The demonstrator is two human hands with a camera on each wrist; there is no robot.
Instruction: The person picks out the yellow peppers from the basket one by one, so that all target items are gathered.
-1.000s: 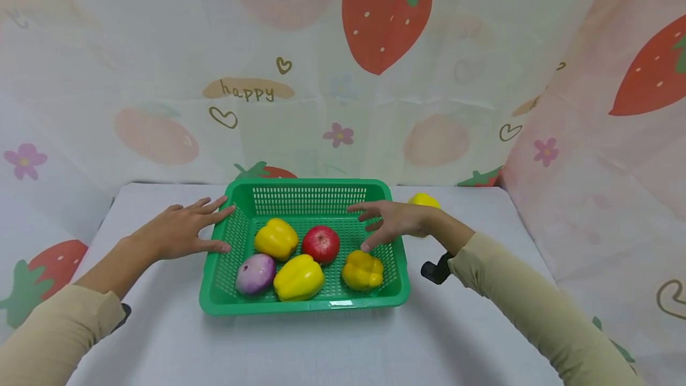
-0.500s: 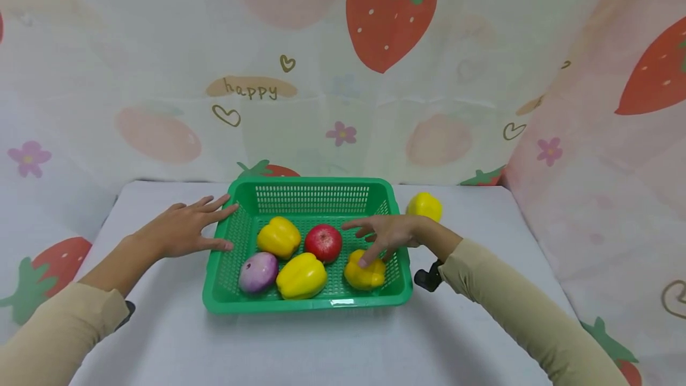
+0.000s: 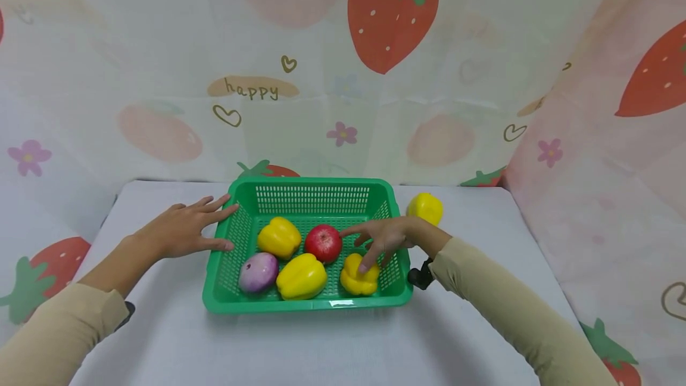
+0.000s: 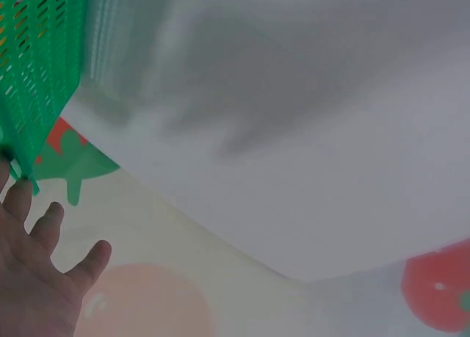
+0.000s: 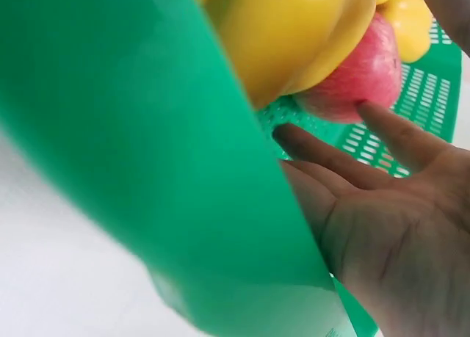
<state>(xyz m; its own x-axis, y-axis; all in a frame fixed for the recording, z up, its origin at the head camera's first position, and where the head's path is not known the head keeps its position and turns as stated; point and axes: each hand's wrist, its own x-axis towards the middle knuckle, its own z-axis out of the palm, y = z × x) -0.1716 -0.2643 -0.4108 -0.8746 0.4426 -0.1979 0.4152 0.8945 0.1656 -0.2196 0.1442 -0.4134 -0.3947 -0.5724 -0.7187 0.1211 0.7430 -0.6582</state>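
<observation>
My right hand (image 3: 387, 237) reaches into the green plastic basket (image 3: 327, 307) over its right side. Its thumb lies over a yellow bell pepper (image 3: 356, 282) at the basket's front right, while the other fingers extend behind it. In the right wrist view, the fingers (image 5: 316, 150) are spread and a gap shows between them and the pepper (image 5: 279, 40). One fingertip is close to a round red fruit (image 5: 363, 76); contact is unclear. My left hand (image 3: 184, 231) has its fingers spread, with fingertips at the basket's left rim, as the left wrist view also shows.
Also in the basket are two more yellow bell peppers (image 3: 279, 237) and a round purple vegetable (image 3: 258, 273). Outside, behind my right forearm, another yellow bell pepper (image 3: 426, 207) lies on the white tablecloth (image 3: 300, 350). A printed curtain (image 3: 161, 28) borders the table's back and sides.
My right hand has lowered into the basket and its thumb has come over the front-right pepper, which has shifted slightly left and nearer me. My left hand stays at the rim.
</observation>
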